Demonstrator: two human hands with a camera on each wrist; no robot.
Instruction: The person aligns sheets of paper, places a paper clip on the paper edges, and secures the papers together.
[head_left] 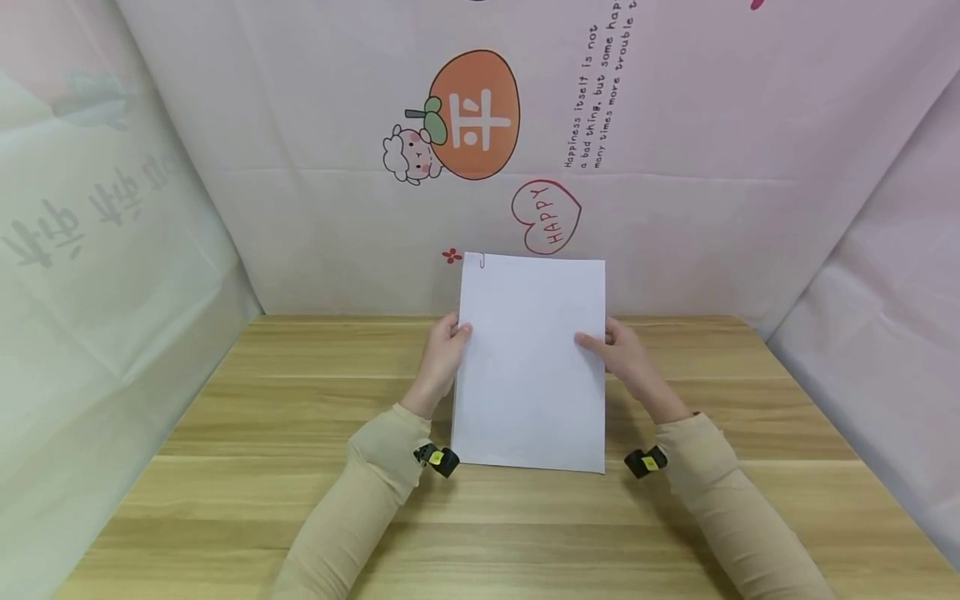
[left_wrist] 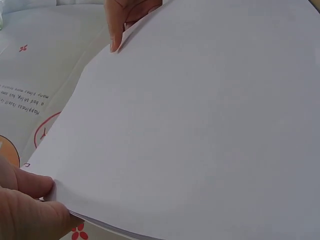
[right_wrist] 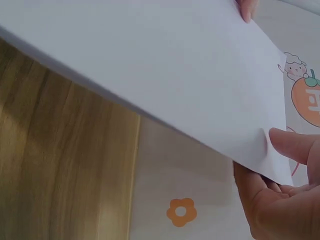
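A stack of white paper sheets (head_left: 532, 367) is held up over the table, its top edge against the backdrop in the head view. A small metal paper clip (head_left: 482, 260) sits on the stack's top edge near the left corner. My left hand (head_left: 444, 354) pinches the left edge, thumb on the front and fingers behind. On the opposite edge my right hand (head_left: 626, 354) grips the paper the same way, with its thumb (right_wrist: 292, 145) pressing the front sheet. Several layers show along the edge (left_wrist: 107, 226) in the left wrist view. The clip is out of sight in both wrist views.
The wood-grain table (head_left: 262, 467) lies beneath the paper. Behind it hangs a pale printed cloth (head_left: 337, 242) with an orange fruit drawing (head_left: 476, 154) and a red heart (head_left: 546, 218). White cloth walls (head_left: 97, 275) close in both sides.
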